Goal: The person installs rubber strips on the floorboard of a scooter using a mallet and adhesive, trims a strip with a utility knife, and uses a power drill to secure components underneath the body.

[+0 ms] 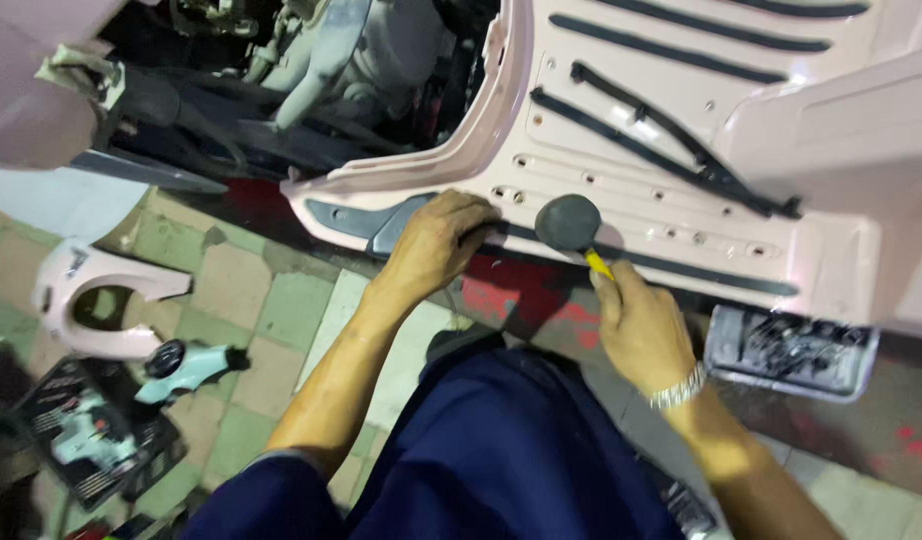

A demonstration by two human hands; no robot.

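Observation:
My right hand (641,325) grips the yellow handle of a rubber mallet (569,222); its round black head rests against the pale pink scooter floorboard (621,150). My left hand (439,240) presses down on a dark rubber strip (701,272) along the near edge of the floorboard, fingers curled over it. Other black rubber strips (671,135) lie across the floorboard, one loose and bent. A metal watch sits on my right wrist.
The scooter's engine and frame parts (311,70) show at top left. A pink body panel (91,295) and a pale blue part (186,365) lie on the tiled floor at left. A grey tray of small parts (791,350) sits at right.

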